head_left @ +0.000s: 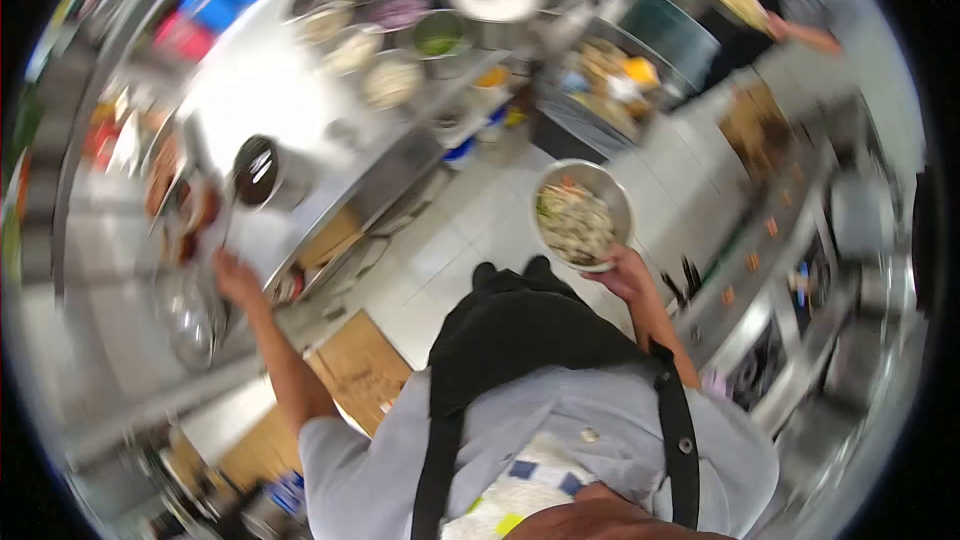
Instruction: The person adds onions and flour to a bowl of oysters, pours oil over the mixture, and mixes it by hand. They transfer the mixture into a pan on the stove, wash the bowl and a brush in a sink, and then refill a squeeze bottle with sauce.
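Observation:
In my right hand (625, 275) is a round metal bowl (625, 215), gripped by its near rim over the floor. The bowl holds a pale chopped food mix (575, 222) with green and orange bits. My left hand (237, 278) reaches out to the steel counter on the left, its fingers closed and blurred. A thin dark line, perhaps a handle, runs up from it toward a container of reddish-brown food (195, 208). Beside that stands a metal pot of dark liquid (257, 172). A clear glass-like bowl (188, 315) sits just left of my left hand.
Several containers of ingredients, one with chopped greens (438, 35), line the counter's far side. A lined bin of scraps (610, 85) stands on the floor ahead. Another person's hand (778, 28) holds a plate at the upper right. A stove counter (725, 290) runs along my right.

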`<move>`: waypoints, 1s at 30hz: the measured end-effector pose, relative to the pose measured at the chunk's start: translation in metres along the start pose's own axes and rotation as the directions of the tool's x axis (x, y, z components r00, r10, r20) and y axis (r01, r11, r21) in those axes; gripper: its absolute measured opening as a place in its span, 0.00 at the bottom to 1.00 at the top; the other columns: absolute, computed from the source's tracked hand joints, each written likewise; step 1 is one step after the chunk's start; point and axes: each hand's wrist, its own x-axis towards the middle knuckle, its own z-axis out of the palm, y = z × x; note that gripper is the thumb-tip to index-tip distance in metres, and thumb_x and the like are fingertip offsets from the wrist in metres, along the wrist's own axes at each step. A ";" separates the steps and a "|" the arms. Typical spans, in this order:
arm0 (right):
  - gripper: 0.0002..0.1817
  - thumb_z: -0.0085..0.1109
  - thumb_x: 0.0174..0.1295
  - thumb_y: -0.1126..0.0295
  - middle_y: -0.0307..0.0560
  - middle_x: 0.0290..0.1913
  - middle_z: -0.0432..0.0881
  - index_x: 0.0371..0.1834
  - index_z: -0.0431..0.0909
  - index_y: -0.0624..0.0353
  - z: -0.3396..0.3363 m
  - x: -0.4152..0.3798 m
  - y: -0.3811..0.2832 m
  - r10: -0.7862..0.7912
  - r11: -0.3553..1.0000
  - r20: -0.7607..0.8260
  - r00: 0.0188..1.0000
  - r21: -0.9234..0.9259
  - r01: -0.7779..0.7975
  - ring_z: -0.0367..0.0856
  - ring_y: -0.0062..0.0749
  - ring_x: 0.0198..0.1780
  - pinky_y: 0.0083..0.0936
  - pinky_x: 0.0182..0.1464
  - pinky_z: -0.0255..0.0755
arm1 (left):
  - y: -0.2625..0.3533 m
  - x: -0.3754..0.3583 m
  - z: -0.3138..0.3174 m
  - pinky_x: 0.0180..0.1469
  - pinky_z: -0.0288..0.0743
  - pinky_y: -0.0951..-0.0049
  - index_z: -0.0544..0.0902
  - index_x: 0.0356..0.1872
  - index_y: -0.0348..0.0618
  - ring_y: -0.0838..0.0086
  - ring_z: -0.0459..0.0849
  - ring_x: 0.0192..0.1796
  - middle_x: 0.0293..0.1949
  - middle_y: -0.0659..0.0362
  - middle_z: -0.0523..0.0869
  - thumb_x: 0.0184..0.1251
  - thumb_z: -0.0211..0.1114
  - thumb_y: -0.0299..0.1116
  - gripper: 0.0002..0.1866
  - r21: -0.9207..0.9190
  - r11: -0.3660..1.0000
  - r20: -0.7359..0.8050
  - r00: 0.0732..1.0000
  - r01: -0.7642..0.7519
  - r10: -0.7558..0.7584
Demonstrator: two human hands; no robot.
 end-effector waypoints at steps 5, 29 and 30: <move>0.27 0.48 0.51 0.78 0.62 0.52 0.74 0.58 0.62 0.72 0.005 -0.024 0.009 -0.019 0.985 -0.116 0.993 0.167 0.038 0.79 0.51 0.48 0.46 0.44 0.81 | 0.066 -0.088 0.094 0.32 0.76 0.72 0.73 0.48 0.34 0.73 0.78 0.27 0.31 0.55 0.81 0.71 0.53 0.30 0.11 0.131 0.949 0.146 0.953 -0.286 0.267; 0.31 0.47 0.51 0.78 0.55 0.57 0.74 0.64 0.60 0.67 -0.234 -0.068 -0.069 -0.060 0.855 -0.481 0.875 0.428 0.294 0.78 0.50 0.52 0.49 0.50 0.76 | -0.236 -0.434 0.614 0.41 0.73 0.50 0.70 0.37 0.37 0.43 0.81 0.39 0.34 0.36 0.81 0.64 0.50 0.27 0.04 0.238 0.257 0.952 0.172 -0.936 -0.254; 0.31 0.47 0.51 0.78 0.55 0.57 0.74 0.64 0.60 0.67 -0.232 -0.066 -0.078 -0.049 0.857 -0.482 0.875 0.430 0.285 0.78 0.50 0.53 0.49 0.51 0.76 | -0.212 -0.439 0.626 0.41 0.73 0.50 0.70 0.36 0.37 0.44 0.81 0.39 0.34 0.36 0.81 0.64 0.50 0.27 0.04 0.253 0.303 0.960 0.200 -0.919 -0.195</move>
